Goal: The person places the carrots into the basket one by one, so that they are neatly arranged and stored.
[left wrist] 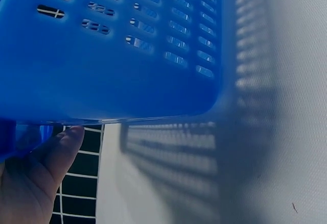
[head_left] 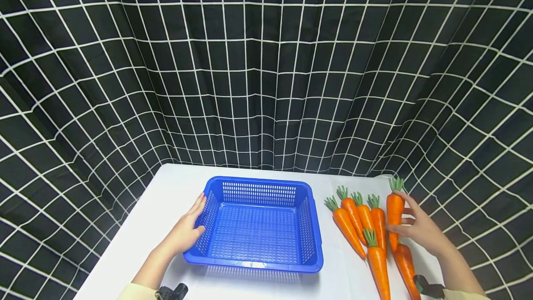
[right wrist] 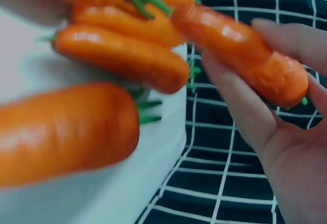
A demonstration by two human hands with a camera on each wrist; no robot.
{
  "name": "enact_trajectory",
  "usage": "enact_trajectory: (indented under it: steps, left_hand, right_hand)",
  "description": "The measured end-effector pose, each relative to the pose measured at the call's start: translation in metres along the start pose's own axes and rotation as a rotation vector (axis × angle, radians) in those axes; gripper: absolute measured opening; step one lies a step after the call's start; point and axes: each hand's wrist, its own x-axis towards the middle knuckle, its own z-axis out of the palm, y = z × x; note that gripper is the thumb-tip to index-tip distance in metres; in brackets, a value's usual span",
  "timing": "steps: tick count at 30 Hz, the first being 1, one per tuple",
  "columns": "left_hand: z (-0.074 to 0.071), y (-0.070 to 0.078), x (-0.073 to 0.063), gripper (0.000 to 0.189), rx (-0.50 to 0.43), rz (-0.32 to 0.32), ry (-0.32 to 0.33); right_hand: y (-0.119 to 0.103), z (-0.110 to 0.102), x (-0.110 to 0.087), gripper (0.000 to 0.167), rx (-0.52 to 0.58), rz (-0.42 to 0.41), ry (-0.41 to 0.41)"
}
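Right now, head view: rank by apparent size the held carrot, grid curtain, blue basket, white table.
Largest to smallest:
1. Grid curtain
2. White table, counting what the basket covers
3. Blue basket
4. Held carrot
No close calls.

Head view faces forward, down; left wrist close by basket (head_left: 255,235), right by carrots (head_left: 379,226); head shares both
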Motion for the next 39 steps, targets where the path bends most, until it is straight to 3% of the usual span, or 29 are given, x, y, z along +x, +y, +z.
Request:
enact_trajectory:
  steps: [8, 20, 27, 34, 39]
  left_hand:
    - [-0.001, 0.005, -0.002, 0.082, -0.011, -0.015, -0.002]
    - [-0.002, 0.003, -0.003, 0.084, -0.066, 0.034, 0.036]
    - [-0.002, 0.003, -0.003, 0.085, -0.076, 0.045, 0.041]
    - [-0.001, 0.004, 0.000, 0.084, -0.086, 0.049, 0.029]
    - [0.002, 0.005, -0.002, 0.085, -0.069, 0.039, 0.049]
  right_hand:
    - [-0.025, 0.013, -0.004, 0.108, 0.146, -0.027, 0.005]
    - [-0.075, 0.030, -0.002, 0.109, 0.197, -0.106, 0.070]
    - [-0.107, 0.039, -0.002, 0.107, 0.243, -0.108, 0.038]
    - [-0.126, 0.053, 0.007, 0.088, 0.317, -0.157, -0.031]
    - [-0.135, 0.065, 0.011, 0.086, 0.358, -0.127, -0.051]
